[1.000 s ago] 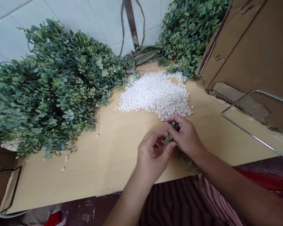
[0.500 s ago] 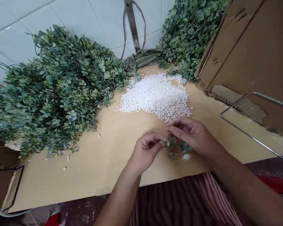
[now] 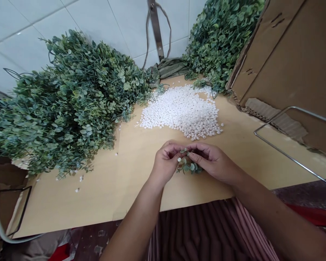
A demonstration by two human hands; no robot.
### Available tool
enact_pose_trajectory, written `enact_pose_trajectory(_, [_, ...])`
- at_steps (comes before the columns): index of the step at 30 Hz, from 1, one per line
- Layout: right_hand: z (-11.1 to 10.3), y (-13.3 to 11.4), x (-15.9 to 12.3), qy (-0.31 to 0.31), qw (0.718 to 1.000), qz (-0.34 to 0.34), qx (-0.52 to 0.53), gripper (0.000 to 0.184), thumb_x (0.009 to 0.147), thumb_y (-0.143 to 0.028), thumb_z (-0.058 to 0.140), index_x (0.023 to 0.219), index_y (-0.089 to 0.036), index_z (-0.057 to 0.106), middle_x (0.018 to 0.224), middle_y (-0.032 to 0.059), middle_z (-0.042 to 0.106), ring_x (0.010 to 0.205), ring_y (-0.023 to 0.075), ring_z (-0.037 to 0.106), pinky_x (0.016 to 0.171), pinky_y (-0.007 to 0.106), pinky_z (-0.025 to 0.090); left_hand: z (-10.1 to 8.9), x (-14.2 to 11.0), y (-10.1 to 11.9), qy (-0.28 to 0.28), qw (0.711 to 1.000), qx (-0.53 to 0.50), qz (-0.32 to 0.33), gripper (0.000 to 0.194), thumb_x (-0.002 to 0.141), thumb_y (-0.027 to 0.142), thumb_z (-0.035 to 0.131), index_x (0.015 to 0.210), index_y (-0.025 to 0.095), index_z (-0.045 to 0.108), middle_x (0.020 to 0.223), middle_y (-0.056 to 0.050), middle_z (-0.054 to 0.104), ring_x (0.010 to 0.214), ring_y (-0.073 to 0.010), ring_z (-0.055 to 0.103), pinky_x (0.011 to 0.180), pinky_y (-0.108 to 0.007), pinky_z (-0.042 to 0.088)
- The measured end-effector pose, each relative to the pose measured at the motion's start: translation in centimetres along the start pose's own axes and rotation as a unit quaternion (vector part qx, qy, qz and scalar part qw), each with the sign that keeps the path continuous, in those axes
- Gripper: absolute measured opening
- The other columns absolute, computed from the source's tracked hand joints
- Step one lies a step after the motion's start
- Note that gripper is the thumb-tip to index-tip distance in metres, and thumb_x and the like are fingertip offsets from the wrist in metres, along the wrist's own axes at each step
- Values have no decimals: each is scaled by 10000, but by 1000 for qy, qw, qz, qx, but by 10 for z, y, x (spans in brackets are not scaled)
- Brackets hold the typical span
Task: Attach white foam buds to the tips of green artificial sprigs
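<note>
Near the front of the board, my left hand [image 3: 167, 161] and my right hand [image 3: 210, 159] meet at the fingertips. Both are closed on a small artificial leaf sprig [image 3: 191, 166], whose green leaves hang below and between them. A tiny white piece [image 3: 179, 159] shows at my left thumb tip. Just beyond the hands lies a spread heap of small white beads [image 3: 184, 110]. My fingers hide part of the stem and whatever else they pinch.
A large pile of artificial greenery [image 3: 78, 105] covers the left side, and another bunch [image 3: 225, 40] stands at the back right. On the right are a cardboard box [image 3: 290, 61] and a bent metal rod [image 3: 290, 157]. A few loose beads [image 3: 77, 190] lie at the left on the board [image 3: 136, 174].
My right hand has moved left and down until its fingertips meet my left hand's. The sprig, blurred and hanging before, is now gathered between both hands. The view has shifted slightly.
</note>
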State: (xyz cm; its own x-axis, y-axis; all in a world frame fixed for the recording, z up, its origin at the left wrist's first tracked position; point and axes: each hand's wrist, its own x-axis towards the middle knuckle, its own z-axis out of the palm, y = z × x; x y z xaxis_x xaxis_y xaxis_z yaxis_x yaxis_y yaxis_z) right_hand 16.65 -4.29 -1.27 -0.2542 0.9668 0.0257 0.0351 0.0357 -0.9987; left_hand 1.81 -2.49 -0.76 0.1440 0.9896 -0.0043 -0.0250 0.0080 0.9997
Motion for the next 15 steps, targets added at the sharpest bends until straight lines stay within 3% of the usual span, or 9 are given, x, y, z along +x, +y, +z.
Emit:
enact_pose_trajectory(7, [-2, 7, -3, 2, 999, -23, -49, 325, 756, -301, 529, 1018, -143, 638, 961, 81, 691, 846, 204, 639, 743, 326, 504, 3, 3, -2, -4, 1000, -15, -15, 95, 589, 56, 647, 601, 149, 637, 577, 37, 539, 521, -60, 468, 516, -187, 383])
enact_pose_trajectory(11, [-6, 7, -4, -21, 998, -42, -45, 296, 749, -272, 516, 988, -161, 651, 935, 57, 693, 871, 198, 635, 768, 315, 500, 2, 4, -2, -29, 999, -28, -28, 70, 593, 80, 661, 617, 137, 626, 566, 29, 579, 531, -66, 506, 534, -190, 396])
enact_pose_trajectory(15, [-7, 6, -4, -25, 997, -50, -62, 272, 768, -288, 500, 951, -143, 639, 819, 47, 670, 768, 170, 623, 676, 275, 495, 3, 5, -1, -43, 998, -41, -30, 89, 580, 76, 674, 616, 134, 617, 559, 33, 595, 528, -66, 526, 549, -193, 414])
